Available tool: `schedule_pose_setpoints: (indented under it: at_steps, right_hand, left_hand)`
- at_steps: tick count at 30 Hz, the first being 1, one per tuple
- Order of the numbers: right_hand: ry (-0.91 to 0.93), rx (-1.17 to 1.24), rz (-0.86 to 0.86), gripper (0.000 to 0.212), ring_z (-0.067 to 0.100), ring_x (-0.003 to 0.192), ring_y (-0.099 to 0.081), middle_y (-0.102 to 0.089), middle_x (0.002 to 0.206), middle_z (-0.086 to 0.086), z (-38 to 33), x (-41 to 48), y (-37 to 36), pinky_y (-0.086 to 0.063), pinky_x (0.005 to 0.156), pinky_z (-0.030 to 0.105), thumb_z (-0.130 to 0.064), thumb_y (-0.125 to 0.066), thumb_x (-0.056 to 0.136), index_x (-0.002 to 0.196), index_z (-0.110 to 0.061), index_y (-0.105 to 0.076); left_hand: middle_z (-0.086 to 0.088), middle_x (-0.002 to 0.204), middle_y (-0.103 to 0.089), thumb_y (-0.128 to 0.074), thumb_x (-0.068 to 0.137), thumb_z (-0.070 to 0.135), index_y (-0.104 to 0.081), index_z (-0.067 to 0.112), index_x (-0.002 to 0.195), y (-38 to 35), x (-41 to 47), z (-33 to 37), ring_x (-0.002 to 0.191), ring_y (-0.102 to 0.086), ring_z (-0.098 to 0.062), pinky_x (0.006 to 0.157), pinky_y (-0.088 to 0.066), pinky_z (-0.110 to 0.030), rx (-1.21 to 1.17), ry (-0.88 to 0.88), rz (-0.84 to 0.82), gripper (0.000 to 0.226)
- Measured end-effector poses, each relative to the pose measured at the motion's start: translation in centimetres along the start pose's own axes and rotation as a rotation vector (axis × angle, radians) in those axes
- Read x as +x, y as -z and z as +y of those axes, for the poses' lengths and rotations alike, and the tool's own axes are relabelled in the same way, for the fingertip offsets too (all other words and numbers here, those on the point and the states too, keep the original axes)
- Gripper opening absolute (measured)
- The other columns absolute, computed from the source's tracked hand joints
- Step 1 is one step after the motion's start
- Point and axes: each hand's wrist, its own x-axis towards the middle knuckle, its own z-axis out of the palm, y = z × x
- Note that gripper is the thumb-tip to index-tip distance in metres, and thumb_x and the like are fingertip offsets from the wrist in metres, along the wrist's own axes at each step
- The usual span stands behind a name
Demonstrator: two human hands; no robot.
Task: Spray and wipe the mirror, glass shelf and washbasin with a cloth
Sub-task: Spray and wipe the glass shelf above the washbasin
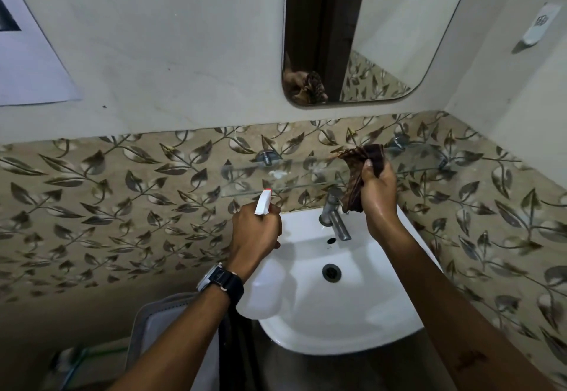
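My left hand (pixel 254 234) grips a white spray bottle (pixel 264 286); its nozzle head (pixel 263 202) with an orange tip points toward the glass shelf (pixel 276 176). My right hand (pixel 377 194) holds a bunched brown cloth (pixel 362 173) just above the shelf's front edge, over the tap. White spray spots sit on the shelf near its middle. The white washbasin (pixel 352 314) lies below both hands. The mirror (pixel 383 38) hangs on the wall above and reflects the cloth and hand in its lower left corner.
A steel tap (pixel 333 212) stands at the basin's back. Leaf-patterned tiles (pixel 122 200) cover the lower wall. A white holder (pixel 540 24) is fixed to the right wall. A grey bin or seat (pixel 162 323) sits lower left, beside the basin. Paper sheets (pixel 27 62) hang upper left.
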Motion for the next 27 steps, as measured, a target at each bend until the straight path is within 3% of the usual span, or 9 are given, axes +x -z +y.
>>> schedule_pose_setpoints:
  at_steps: [3,5,8,13,16,19,22,24,27]
  right_hand:
    - [0.008,0.003,0.021,0.024,-0.001,0.092,-0.060,-0.063,0.100,-0.013,-0.3,0.1,0.6,-0.047,0.073,0.017,-0.018,-0.043,0.107,0.128,-0.017,-0.054]
    - [0.009,0.004,0.041,0.026,0.006,0.096,-0.063,-0.065,0.104,-0.007,-0.4,0.1,1.1,-0.049,0.081,0.023,-0.018,-0.044,0.107,0.131,-0.014,-0.054]
    - [0.006,0.000,0.056,0.031,0.013,0.106,-0.063,-0.065,0.117,0.000,-0.3,0.2,2.0,-0.049,0.086,0.026,-0.018,-0.044,0.107,0.136,-0.016,-0.053]
    - [0.008,-0.027,0.115,0.033,0.015,0.107,-0.061,-0.064,0.121,0.001,-0.4,0.3,3.8,-0.046,0.094,0.031,-0.018,-0.045,0.107,0.138,-0.017,-0.053]
    - [0.014,-0.053,0.156,0.031,0.010,0.099,-0.061,-0.065,0.111,-0.004,-0.6,0.4,5.2,-0.043,0.090,0.031,-0.019,-0.046,0.107,0.136,-0.019,-0.054]
    - [0.017,-0.076,0.199,0.032,0.017,0.107,-0.061,-0.065,0.114,-0.001,-0.8,0.3,6.7,-0.043,0.092,0.032,-0.018,-0.046,0.107,0.137,-0.017,-0.054]
    - [0.022,-0.091,0.245,0.032,0.020,0.109,-0.061,-0.065,0.116,-0.001,-1.2,0.3,8.3,-0.047,0.096,0.036,-0.019,-0.046,0.107,0.138,-0.017,-0.054]
    - [0.031,-0.089,0.283,0.030,0.020,0.107,-0.062,-0.066,0.113,-0.001,-1.4,0.4,9.4,-0.049,0.096,0.036,-0.019,-0.046,0.107,0.135,-0.019,-0.055]
    - [0.043,-0.090,0.330,0.030,0.018,0.108,-0.063,-0.066,0.113,-0.004,-1.8,0.2,10.8,-0.048,0.094,0.033,-0.020,-0.046,0.107,0.135,-0.021,-0.056]
  left_hand:
    - [-0.020,0.077,-0.073,-0.061,0.077,0.007,-0.071,0.002,0.084,-0.5,0.2,0.2,0.049,-0.067,-0.022,0.052,-0.064,-0.050,0.025,-0.021,-0.052,0.013]
    - [-0.019,0.070,-0.073,-0.059,0.080,0.012,-0.072,0.001,0.080,-0.9,0.0,0.4,0.050,-0.070,-0.028,0.053,-0.063,-0.053,0.017,-0.037,-0.041,0.017]
    - [-0.020,0.060,-0.070,-0.052,0.084,0.020,-0.067,-0.005,0.069,-1.6,-0.3,0.8,0.047,-0.068,-0.032,0.053,-0.063,-0.051,0.028,-0.064,-0.029,0.032]
    - [-0.027,0.081,-0.072,-0.061,0.085,0.004,-0.072,0.000,0.087,-3.5,-0.8,2.2,0.059,-0.062,-0.025,0.044,-0.057,-0.029,-0.011,-0.083,-0.171,0.011]
    - [-0.024,0.072,-0.071,-0.059,0.088,0.012,-0.071,0.002,0.078,-5.1,-0.9,2.7,0.055,-0.062,-0.025,0.046,-0.061,-0.043,-0.017,-0.135,-0.213,0.018]
    - [-0.018,0.065,-0.071,-0.051,0.085,0.030,-0.069,0.001,0.075,-6.6,-0.8,3.2,0.057,-0.069,-0.036,0.051,-0.060,-0.053,0.042,-0.169,-0.216,0.036]
    - [-0.022,0.074,-0.073,-0.051,0.086,0.020,-0.070,-0.004,0.084,-7.9,-0.6,4.0,0.066,-0.073,-0.038,0.053,-0.063,-0.050,0.028,-0.143,-0.276,0.030]
    - [-0.028,0.079,-0.073,-0.051,0.085,0.009,-0.069,-0.007,0.085,-8.8,-0.4,4.5,0.061,-0.072,-0.034,0.055,-0.064,-0.050,0.020,-0.137,-0.325,0.025]
    - [-0.028,0.074,-0.072,-0.051,0.087,0.010,-0.069,-0.001,0.079,-10.1,-0.5,4.9,0.046,-0.066,-0.024,0.053,-0.062,-0.046,-0.012,-0.143,-0.381,0.022]
